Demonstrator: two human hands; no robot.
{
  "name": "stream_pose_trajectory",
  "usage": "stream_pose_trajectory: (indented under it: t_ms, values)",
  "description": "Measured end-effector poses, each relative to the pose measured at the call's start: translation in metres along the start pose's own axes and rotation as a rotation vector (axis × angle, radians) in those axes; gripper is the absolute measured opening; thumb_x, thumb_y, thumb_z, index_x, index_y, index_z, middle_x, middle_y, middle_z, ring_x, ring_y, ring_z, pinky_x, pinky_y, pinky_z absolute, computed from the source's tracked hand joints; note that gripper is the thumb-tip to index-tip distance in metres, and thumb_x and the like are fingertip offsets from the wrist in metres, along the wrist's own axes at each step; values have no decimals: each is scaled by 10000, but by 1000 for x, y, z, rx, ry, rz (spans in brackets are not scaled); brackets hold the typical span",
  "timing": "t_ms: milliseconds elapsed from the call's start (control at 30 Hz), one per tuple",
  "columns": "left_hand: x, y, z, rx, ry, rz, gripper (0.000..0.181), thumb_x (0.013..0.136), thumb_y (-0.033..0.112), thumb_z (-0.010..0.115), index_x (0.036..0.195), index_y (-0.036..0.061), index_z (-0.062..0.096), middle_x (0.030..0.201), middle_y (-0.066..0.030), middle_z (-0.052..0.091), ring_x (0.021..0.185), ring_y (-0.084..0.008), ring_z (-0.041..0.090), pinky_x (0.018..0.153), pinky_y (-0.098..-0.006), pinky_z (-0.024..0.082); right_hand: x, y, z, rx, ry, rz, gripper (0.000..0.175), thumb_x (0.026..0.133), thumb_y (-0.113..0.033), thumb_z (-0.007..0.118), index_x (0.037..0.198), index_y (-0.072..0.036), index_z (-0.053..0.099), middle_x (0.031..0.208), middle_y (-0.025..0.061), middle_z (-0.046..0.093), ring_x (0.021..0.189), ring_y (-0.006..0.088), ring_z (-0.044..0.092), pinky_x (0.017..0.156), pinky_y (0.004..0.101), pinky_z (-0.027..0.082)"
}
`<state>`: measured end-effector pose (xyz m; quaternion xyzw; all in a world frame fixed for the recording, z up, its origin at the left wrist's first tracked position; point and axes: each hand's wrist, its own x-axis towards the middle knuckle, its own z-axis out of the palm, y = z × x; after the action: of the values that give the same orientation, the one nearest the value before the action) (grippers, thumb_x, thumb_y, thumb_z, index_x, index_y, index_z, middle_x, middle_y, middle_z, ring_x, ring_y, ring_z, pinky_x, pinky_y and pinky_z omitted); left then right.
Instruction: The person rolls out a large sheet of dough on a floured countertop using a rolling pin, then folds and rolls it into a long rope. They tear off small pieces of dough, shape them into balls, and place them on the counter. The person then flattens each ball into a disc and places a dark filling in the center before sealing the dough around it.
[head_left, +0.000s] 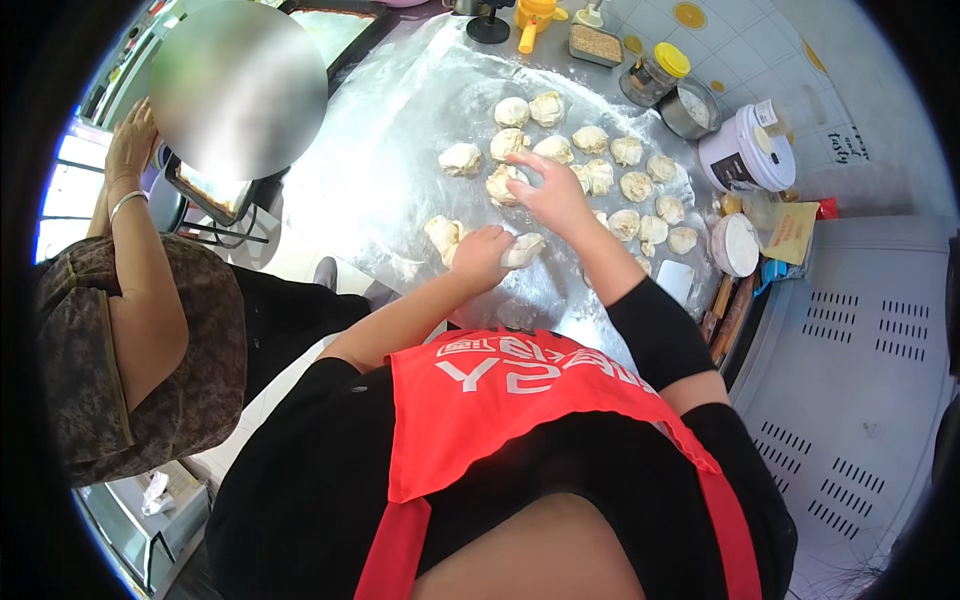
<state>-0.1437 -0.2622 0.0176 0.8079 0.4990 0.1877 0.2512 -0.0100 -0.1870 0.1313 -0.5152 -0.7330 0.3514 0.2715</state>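
Note:
My left hand (484, 259) is closed around a length of pale dough near the front of the floured metal worktop (375, 172). One lump of that dough (445, 234) shows left of the fist, and a smooth end (523, 250) sticks out on the right. Whether the two parts join under the palm is hidden. Farther back, my right hand (553, 196) has thumb and fingers spread beside a rough dough ball (502, 185). The thumb tip overlaps the ball's right edge in view. Several more dough balls (590, 140) sit behind and right of this hand.
A white scraper (675, 281) and rolling pins (731, 319) lie at the right. Along the wall stand a white bucket (746, 150), a metal pot of flour (694, 109), a yellow-lidded jar (656, 73) and a seed tray (596, 45). Another person (150, 345) stands left, near baking trays (214, 187).

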Motion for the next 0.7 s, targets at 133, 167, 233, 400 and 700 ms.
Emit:
stream_pose_trajectory:
  t_ms: [133, 167, 233, 400, 700]
  values:
    - [-1, 5, -5, -245, 241, 58, 412, 573, 196, 727, 920, 74, 543, 852, -107, 525, 852, -295, 524, 722, -383, 429, -45, 46, 26, 275, -201, 377, 417, 730, -207, 687, 1088, -22, 577, 1004, 119, 621, 875, 156, 573, 774, 282, 453]
    - [0, 5, -4, -269, 263, 70, 418, 573, 191, 730, 924, 67, 539, 856, -112, 521, 852, -301, 520, 726, -383, 428, -53, 52, 31, 355, -282, 450, 406, 731, -199, 688, 1079, -18, 582, 985, 116, 625, 849, 138, 569, 753, 278, 457]
    - [-1, 2, -7, -317, 273, 20, 446, 564, 186, 743, 932, 54, 529, 872, -125, 510, 860, -315, 511, 736, -384, 426, -51, 41, 33, 325, -303, 479, 394, 723, -192, 691, 1067, -27, 593, 945, 99, 634, 834, 140, 571, 740, 284, 461]
    - [1, 0, -1, -175, 271, -89, 804, 493, 282, 812, 1151, 18, 433, 1140, -191, 480, 1099, -336, 446, 924, -393, 372, -50, 59, 51, 296, -157, 266, 285, 719, -167, 683, 971, -47, 632, 888, 84, 648, 743, 142, 586, 682, 306, 469]
    - [3, 24, -28, -244, 6, -431, 564, 637, 377, 677, 1089, 100, 486, 915, -175, 615, 848, -356, 589, 731, -425, 458, -39, 86, 71, 484, -200, 418, 226, 608, -84, 681, 823, -25, 643, 745, 77, 622, 683, 128, 570, 637, 287, 473]
